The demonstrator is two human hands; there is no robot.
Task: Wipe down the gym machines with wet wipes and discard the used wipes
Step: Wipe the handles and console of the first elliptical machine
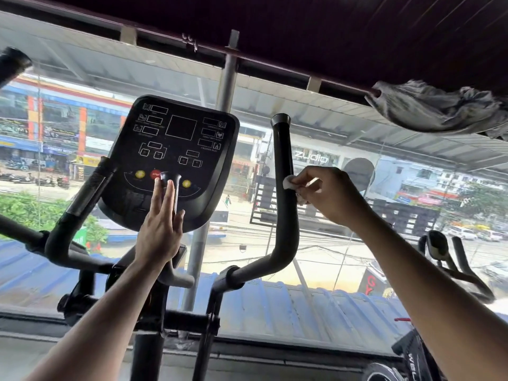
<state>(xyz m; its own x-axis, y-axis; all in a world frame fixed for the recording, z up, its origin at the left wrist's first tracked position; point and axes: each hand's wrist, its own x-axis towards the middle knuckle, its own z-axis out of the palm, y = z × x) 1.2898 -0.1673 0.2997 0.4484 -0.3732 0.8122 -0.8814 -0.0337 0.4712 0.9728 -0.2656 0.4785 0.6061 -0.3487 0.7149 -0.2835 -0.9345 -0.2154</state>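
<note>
One machine mid-wipe: right hand fingers pinch wet wipe against right handlebar. Left hand flat, fingers straight together, by console. Likely left: other bars, remaining machines, discarding.

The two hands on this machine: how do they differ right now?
The right hand has its fingers curled, pinching a white wipe against the upright right handlebar; the left hand is flat with straight fingers and holds no wipe. The left hand lies against a short centre grip in front of the console, while the right hand works off to the console's side. Both are bare and raised to the same machine.
</note>
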